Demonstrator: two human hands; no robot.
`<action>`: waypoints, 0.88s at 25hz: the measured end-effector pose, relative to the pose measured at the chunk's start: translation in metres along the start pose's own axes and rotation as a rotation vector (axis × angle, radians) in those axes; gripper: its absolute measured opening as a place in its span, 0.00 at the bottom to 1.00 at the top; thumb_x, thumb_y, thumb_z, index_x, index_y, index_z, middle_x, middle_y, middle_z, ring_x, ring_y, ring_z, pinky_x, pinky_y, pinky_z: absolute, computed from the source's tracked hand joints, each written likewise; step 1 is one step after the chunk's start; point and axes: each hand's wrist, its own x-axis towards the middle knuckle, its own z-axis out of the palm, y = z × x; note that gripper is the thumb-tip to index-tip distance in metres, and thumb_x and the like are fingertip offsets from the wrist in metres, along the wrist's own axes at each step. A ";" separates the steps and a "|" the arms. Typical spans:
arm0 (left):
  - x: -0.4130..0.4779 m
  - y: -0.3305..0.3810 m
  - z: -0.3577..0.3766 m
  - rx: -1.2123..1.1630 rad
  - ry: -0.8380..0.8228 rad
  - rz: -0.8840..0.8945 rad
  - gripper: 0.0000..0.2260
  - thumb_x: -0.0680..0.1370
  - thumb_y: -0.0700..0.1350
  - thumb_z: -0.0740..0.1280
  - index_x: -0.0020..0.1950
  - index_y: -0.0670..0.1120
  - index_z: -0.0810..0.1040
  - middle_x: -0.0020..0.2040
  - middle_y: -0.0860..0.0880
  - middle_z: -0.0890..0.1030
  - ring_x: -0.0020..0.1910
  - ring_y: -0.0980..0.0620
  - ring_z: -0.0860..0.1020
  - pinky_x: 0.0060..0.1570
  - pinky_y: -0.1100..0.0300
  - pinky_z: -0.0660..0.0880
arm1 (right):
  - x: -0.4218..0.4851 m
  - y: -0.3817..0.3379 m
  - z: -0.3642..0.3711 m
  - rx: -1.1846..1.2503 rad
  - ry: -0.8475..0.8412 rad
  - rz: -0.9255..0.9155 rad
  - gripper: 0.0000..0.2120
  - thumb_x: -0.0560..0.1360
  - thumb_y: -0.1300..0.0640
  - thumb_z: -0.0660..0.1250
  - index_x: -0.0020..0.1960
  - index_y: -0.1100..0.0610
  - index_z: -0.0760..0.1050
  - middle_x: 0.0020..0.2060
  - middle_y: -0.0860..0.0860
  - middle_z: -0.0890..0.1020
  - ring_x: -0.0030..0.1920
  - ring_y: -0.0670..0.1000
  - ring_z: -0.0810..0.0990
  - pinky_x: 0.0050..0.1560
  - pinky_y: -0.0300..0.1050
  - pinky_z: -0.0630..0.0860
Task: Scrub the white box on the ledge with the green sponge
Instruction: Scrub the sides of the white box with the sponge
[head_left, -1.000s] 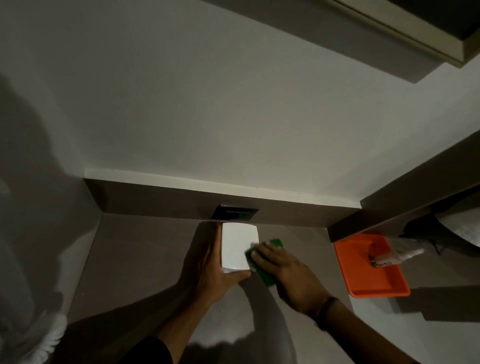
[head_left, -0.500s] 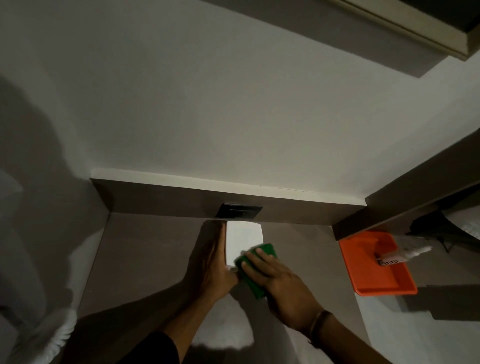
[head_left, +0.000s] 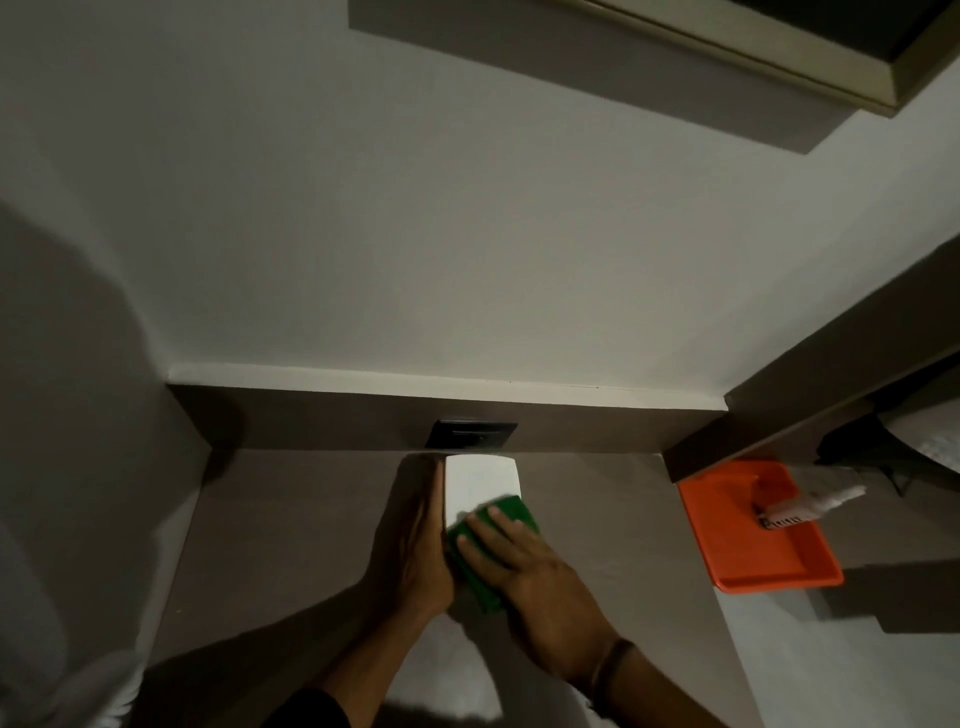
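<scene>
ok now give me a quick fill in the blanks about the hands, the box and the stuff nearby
1. The right hand presses a ____ sponge onto the white box.
2. The left hand lies flat against the ____ side of the white box.
3. The tray off to the right is ____ in colour.

Missing words: green; left; orange

— Hidden at centre?
— Lower part of the box (head_left: 480, 480), under the sponge (head_left: 519, 514) and right hand (head_left: 530, 571).
— Right of the frame?
— Label on the tube (head_left: 810, 506) too small to read; dark shape (head_left: 857, 447) cut by the edge.
</scene>
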 end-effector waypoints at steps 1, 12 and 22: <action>-0.008 0.001 0.013 0.193 -0.078 0.109 0.35 0.74 0.40 0.77 0.75 0.54 0.67 0.75 0.40 0.76 0.72 0.41 0.76 0.73 0.49 0.71 | -0.007 0.013 -0.003 0.001 0.001 0.050 0.34 0.77 0.63 0.58 0.80 0.46 0.54 0.81 0.48 0.54 0.80 0.54 0.48 0.79 0.56 0.52; -0.023 0.045 0.033 0.360 0.065 0.049 0.29 0.79 0.35 0.68 0.74 0.55 0.61 0.73 0.30 0.74 0.72 0.32 0.75 0.76 0.40 0.70 | 0.028 0.000 0.003 -0.061 -0.028 0.018 0.30 0.78 0.54 0.54 0.80 0.49 0.55 0.80 0.52 0.57 0.80 0.57 0.51 0.78 0.58 0.50; -0.006 0.037 0.011 -0.018 -0.162 -0.107 0.49 0.68 0.37 0.82 0.81 0.38 0.55 0.81 0.39 0.64 0.80 0.42 0.63 0.76 0.58 0.59 | 0.080 0.031 -0.009 0.009 -0.022 0.250 0.33 0.74 0.55 0.60 0.79 0.51 0.59 0.79 0.55 0.63 0.78 0.61 0.57 0.76 0.63 0.61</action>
